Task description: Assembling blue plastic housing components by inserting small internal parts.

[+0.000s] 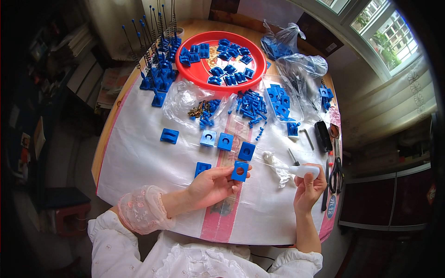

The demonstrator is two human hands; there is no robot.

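Note:
My left hand point(207, 189) pinches a blue square plastic piece with a round hole point(239, 178) between thumb and fingers, above the near middle of the table. My right hand point(306, 192) is closed around a small white squeeze bottle point(301, 171). Its long thin nozzle points left toward the held piece; whether the tip touches it I cannot tell. Just beyond the left hand lie similar blue pieces: one with a hole point(247, 151), another point(225, 142), and a shinier one point(208, 138). A blue curved-top piece point(169, 135) rests farther left, and another blue piece point(202, 168) sits beside the left hand.
A red round tray point(182, 69) of blue parts stands at the back. Left of it rise blue bases with springs point(160, 69). Bags of screws and blue pegs point(251, 105), a clear box point(296, 104), crumpled tissue point(278, 169), a screwdriver point(294, 157) and scissors point(337, 173) lie around.

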